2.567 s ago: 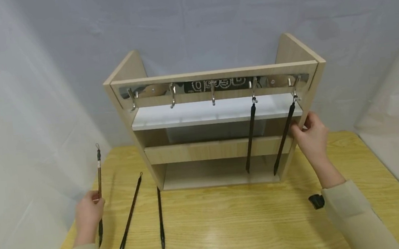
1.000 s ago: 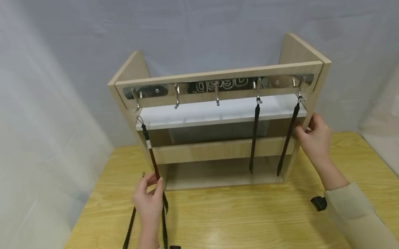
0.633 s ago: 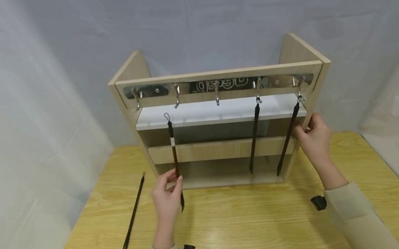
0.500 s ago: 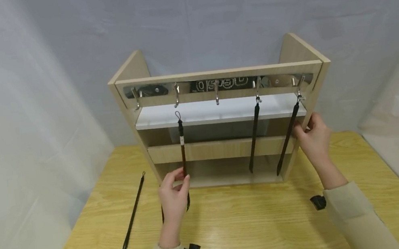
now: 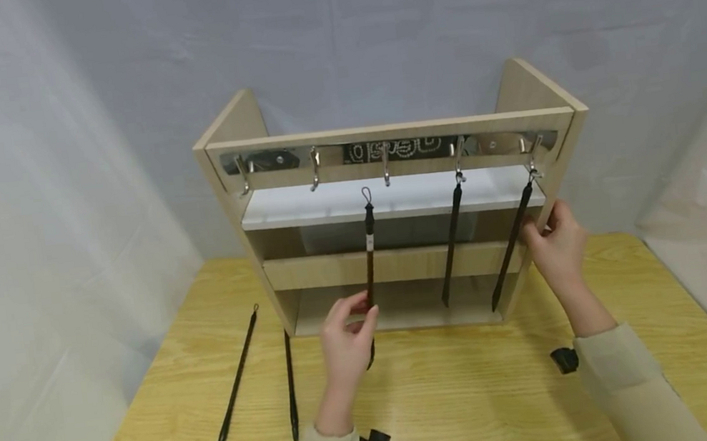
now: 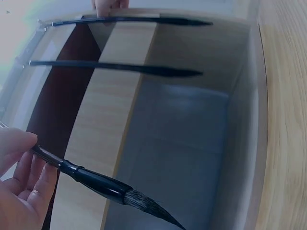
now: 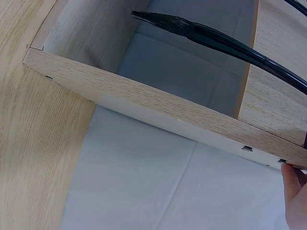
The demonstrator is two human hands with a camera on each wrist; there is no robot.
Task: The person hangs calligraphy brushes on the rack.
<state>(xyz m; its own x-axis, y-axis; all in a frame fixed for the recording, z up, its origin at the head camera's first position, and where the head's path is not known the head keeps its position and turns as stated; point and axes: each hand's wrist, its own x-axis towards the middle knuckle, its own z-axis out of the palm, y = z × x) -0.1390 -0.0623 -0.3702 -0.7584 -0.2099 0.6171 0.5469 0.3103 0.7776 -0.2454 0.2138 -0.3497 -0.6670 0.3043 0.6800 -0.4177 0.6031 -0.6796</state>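
- The left hand [image 5: 344, 340] pinches a long dark calligraphy brush with a cord loop at its top [image 5: 369, 262] between thumb and fingertips, low on the shaft.
- This held brush stands nearly upright in front of the pale wooden shelf rack [image 5: 397, 262]: loop end up, just below the middle one of the silver metal hooks [image 5: 386, 172], bristle tip down behind the hand.
- The right hand [image 5: 555, 246] grips the rack's right side panel, fingers curled round its front edge.
- Two hanging dark brushes [image 5: 451, 239] dangle tip down from the two right-hand hooks, slightly tilted.
- Two more dark brushes lying flat [image 5: 291, 389] rest lengthwise on the yellow wooden table [image 5: 475, 394], left of the held one.
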